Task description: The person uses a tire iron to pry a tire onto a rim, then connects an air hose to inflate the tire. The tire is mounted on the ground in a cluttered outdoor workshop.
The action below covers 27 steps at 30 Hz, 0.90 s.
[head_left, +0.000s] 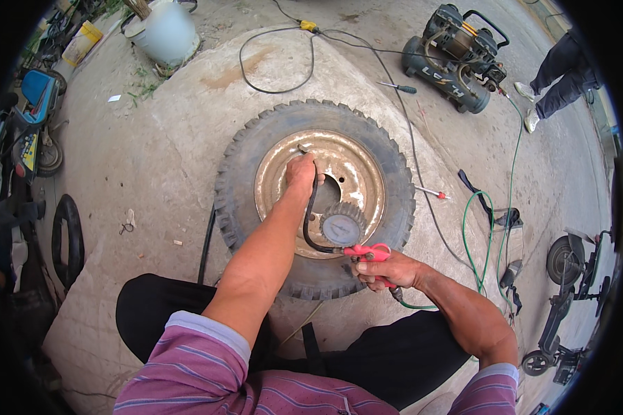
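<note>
A knobby tire [239,155] on a rusty, cream-coloured rim [367,173] lies flat on the ground before me. My left hand [300,173] reaches over the rim, closed around the end of a black air hose [310,225]; its metal tip shows just above my fingers, and the contact with the rim is partly hidden. My right hand [387,268] grips a red tire inflator gun [370,253] over the tire's near right edge. The gun's round gauge [342,227] has a dark ribbed surround. A green air line [415,306] leaves the gun's lower end.
An air compressor [450,59] stands at the far right, near a person's legs [564,76]. A screwdriver [398,88] and a red-handled tool [432,192] lie right of the tire. Black cable [311,66] loops behind. A scooter [564,297] stands right; a white bucket [163,34] far left.
</note>
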Each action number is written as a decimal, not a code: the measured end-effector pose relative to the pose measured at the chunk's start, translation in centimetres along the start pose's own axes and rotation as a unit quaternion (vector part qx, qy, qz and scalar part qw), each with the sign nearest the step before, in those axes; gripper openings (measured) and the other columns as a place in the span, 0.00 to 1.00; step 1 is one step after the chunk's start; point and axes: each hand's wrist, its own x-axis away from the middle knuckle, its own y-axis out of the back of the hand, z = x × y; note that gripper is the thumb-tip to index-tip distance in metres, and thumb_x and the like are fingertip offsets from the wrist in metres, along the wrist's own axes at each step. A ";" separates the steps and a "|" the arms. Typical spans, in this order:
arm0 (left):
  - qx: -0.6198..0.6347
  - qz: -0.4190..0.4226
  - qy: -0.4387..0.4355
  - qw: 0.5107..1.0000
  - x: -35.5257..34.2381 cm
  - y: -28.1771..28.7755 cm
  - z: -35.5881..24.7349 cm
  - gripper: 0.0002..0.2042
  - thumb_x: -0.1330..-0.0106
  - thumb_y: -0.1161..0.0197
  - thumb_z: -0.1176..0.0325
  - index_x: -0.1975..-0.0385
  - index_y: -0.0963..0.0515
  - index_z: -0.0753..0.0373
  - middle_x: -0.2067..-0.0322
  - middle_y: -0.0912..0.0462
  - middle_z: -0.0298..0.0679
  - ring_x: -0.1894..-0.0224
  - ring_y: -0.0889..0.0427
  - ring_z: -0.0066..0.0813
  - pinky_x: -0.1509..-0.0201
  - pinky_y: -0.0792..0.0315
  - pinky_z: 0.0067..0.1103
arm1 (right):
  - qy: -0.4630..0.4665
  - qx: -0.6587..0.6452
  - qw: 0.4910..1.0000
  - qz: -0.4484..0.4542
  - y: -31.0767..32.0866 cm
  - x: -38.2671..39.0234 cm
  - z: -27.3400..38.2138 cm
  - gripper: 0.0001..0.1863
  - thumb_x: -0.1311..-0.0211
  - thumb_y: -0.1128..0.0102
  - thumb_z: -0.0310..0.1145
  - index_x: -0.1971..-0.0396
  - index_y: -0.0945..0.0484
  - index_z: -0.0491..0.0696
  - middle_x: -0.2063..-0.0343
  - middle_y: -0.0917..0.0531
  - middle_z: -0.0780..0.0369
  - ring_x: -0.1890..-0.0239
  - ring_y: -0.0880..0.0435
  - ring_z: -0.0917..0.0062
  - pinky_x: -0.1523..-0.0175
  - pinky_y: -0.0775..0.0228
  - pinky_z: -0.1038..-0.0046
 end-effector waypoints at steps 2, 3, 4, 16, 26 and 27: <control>0.004 0.002 0.001 1.000 -0.1 0.0 0.1 0.12 0.32 0.46 0.62 0.73 0.26 0.63 0.81 0.24 0.38 0.86 0.25 0.28 0.84 0.28 0.25 | -0.001 -0.001 1.000 -0.005 -0.2 0.1 0.2 0.16 0.31 0.44 0.47 0.52 0.28 0.54 0.79 0.34 0.73 0.79 0.36 0.87 0.73 0.42 0.80; 0.007 0.003 0.001 1.000 -0.2 0.1 0.2 0.11 0.32 0.46 0.62 0.73 0.26 0.63 0.81 0.24 0.38 0.86 0.25 0.28 0.84 0.28 0.25 | -0.002 -0.001 1.000 -0.007 -0.3 0.1 0.3 0.16 0.31 0.43 0.47 0.52 0.28 0.54 0.79 0.34 0.73 0.79 0.36 0.87 0.73 0.42 0.80; 0.005 0.009 0.002 1.000 -0.4 0.3 0.2 0.12 0.32 0.46 0.62 0.70 0.25 0.64 0.80 0.24 0.39 0.85 0.24 0.29 0.83 0.26 0.25 | -0.003 -0.003 1.000 -0.003 -0.3 0.0 0.3 0.16 0.31 0.43 0.47 0.52 0.28 0.54 0.79 0.34 0.73 0.79 0.36 0.87 0.73 0.42 0.80; -0.006 0.002 0.004 1.000 -0.3 0.3 0.1 0.13 0.32 0.45 0.60 0.65 0.24 0.66 0.78 0.22 0.40 0.84 0.22 0.30 0.82 0.25 0.25 | -0.013 -0.004 1.000 0.002 0.2 -0.3 -0.2 0.17 0.32 0.43 0.48 0.51 0.27 0.54 0.78 0.34 0.73 0.79 0.37 0.87 0.73 0.41 0.80; 0.010 0.012 -0.007 1.000 -0.1 0.1 0.2 0.13 0.30 0.47 0.61 0.71 0.26 0.64 0.81 0.24 0.40 0.86 0.25 0.30 0.84 0.28 0.26 | -0.009 0.005 1.000 0.007 0.2 -0.4 0.0 0.16 0.32 0.44 0.47 0.53 0.27 0.53 0.79 0.34 0.72 0.79 0.37 0.87 0.74 0.42 0.80; 0.008 0.012 -0.006 1.000 -0.1 0.1 0.1 0.13 0.30 0.47 0.61 0.71 0.26 0.64 0.81 0.24 0.40 0.86 0.25 0.30 0.84 0.28 0.26 | -0.011 0.005 1.000 0.007 0.2 -0.4 -0.1 0.16 0.32 0.44 0.47 0.54 0.27 0.53 0.79 0.34 0.72 0.80 0.37 0.87 0.74 0.42 0.80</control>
